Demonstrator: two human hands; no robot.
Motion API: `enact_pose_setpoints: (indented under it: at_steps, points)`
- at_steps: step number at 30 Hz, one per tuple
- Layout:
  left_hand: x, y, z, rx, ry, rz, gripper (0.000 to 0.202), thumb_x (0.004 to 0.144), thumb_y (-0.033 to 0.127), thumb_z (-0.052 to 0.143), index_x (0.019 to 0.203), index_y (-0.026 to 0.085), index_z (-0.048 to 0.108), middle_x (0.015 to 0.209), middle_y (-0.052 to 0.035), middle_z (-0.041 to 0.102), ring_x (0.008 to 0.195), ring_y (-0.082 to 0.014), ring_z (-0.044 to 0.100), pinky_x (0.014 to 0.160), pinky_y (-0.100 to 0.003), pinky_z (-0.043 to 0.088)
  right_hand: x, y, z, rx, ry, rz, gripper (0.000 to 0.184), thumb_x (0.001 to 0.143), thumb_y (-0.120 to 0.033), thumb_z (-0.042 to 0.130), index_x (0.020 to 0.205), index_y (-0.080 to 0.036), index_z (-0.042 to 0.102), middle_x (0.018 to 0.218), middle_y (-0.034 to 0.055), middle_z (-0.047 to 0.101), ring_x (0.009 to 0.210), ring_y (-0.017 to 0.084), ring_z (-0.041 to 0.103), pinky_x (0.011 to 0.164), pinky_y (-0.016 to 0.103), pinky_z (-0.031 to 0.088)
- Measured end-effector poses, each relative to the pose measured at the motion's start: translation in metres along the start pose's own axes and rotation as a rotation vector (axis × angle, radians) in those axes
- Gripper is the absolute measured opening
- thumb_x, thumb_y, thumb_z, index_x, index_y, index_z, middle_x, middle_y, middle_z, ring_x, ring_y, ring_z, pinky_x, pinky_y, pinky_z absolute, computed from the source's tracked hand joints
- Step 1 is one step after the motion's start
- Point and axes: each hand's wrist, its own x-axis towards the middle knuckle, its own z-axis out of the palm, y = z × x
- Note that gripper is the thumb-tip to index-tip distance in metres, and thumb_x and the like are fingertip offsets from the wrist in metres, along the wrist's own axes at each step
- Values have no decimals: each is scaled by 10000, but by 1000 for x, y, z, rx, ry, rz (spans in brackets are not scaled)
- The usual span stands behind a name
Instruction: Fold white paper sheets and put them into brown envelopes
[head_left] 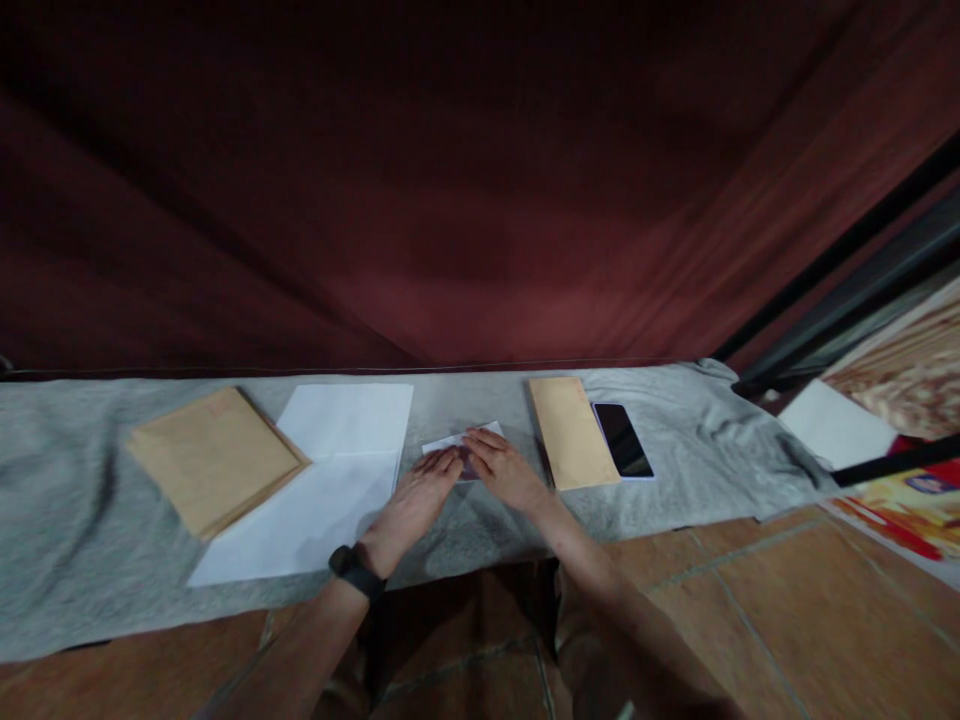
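A small folded white paper (459, 441) lies on the grey cloth (75, 520) in front of me. My left hand (412, 505), with a black band on its wrist, lies flat with fingers stretched onto the paper's near edge. My right hand (506, 470) also rests flat, fingers pressing on the paper's right part. The fingertips of both hands meet over the paper and hide its lower half.
Left of my hands lie white sheets (322, 480) and a stack of brown envelopes (214, 458). To the right lie one brown envelope (570, 432) and a dark phone (622, 440). A dark red curtain (480, 180) hangs behind. Tiled floor (750, 620) lies below.
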Motion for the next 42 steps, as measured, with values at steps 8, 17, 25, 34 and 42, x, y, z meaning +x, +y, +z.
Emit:
enact_pose_setpoints:
  at_steps: [8,17,25,34,42]
  points:
    - [-3,-6,0,-49,12,-36,590,791,-67,371,1322,100,568,1398,-185,607,1318,-238,568,1157,-430,413,-6,1,22,-218,-15,80,454,1056,-335,427,1455,-146,531,1554,117,476,1467,234,406,1219,441,338]
    - [12,12,3,-416,20,-138,646,855,138,476,1498,163,421,1567,-136,458,1440,-246,438,1202,-457,349,-12,2,33,-316,-41,78,511,1057,-321,383,1532,-139,419,1608,113,380,1506,229,334,1251,443,271]
    - [20,27,49,31,223,-364,694,1006,500,336,1535,51,366,1598,-217,372,1522,-299,291,1238,-513,250,-15,-1,43,-388,26,192,546,1051,-270,336,1565,-84,342,1624,148,325,1526,259,284,1246,481,249]
    - [9,21,52,124,282,-461,731,1013,511,315,1510,-22,372,1589,-265,356,1515,-338,293,1222,-499,283,-29,7,39,-433,152,290,549,1061,-295,330,1553,-54,358,1606,179,355,1509,290,317,1223,492,265]
    - [6,19,54,120,324,-483,731,1006,497,324,1531,-11,332,1577,-272,373,1510,-340,304,1210,-520,294,-34,12,33,-439,208,351,552,1047,-274,342,1533,-14,380,1572,227,392,1479,318,373,1201,526,317]
